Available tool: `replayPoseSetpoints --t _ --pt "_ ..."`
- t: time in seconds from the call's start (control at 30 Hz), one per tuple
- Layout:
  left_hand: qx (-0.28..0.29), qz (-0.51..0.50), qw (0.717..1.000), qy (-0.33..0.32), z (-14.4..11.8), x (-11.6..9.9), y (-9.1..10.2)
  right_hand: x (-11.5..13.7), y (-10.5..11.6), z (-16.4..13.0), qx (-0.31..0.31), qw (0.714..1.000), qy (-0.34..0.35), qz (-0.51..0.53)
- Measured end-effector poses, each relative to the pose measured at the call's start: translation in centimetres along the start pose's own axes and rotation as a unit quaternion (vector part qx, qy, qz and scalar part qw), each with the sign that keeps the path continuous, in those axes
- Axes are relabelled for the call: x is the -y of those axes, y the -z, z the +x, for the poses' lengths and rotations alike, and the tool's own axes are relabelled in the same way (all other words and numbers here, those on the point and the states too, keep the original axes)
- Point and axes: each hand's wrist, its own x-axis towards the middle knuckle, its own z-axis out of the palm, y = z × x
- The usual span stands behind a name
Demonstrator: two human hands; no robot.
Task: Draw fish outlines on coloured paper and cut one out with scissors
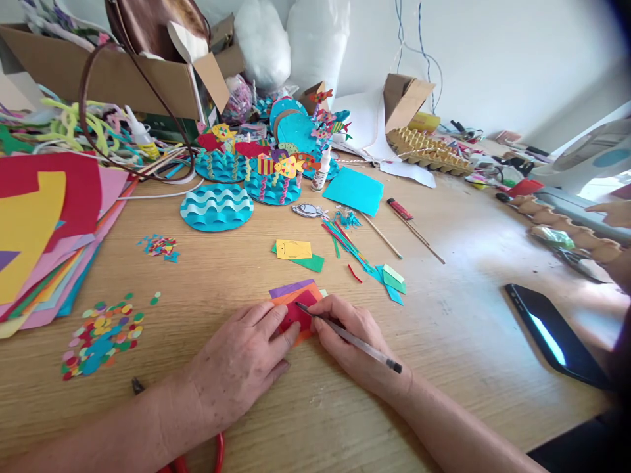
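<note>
My left hand (244, 358) lies flat on the wooden table (453, 328), its fingertips pressing down a small red paper piece (298, 315). That piece rests on orange and purple paper scraps (290, 289). My right hand (352, 341) grips a clear-barrelled pen (350, 337), whose tip touches the top edge of the red piece. Both hands sit close together near the table's front edge.
A pile of coloured paper dots (101, 335) lies left; coloured sheets (44, 230) are stacked further left. Blue wave discs with paper fish (246, 177), a glue bottle (321, 172) and a cardboard box (113, 72) stand behind. A phone (555, 332) lies right; another person's hand (611, 213) is at far right.
</note>
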Motion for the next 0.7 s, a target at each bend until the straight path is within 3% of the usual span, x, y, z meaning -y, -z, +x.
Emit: replayPoseSetpoints --t 0.7 --pt "0.0 0.008 1.0 -0.002 -0.04 0.05 -0.08 -0.11 -0.07 0.01 -0.009 1.0 0.008 -0.003"
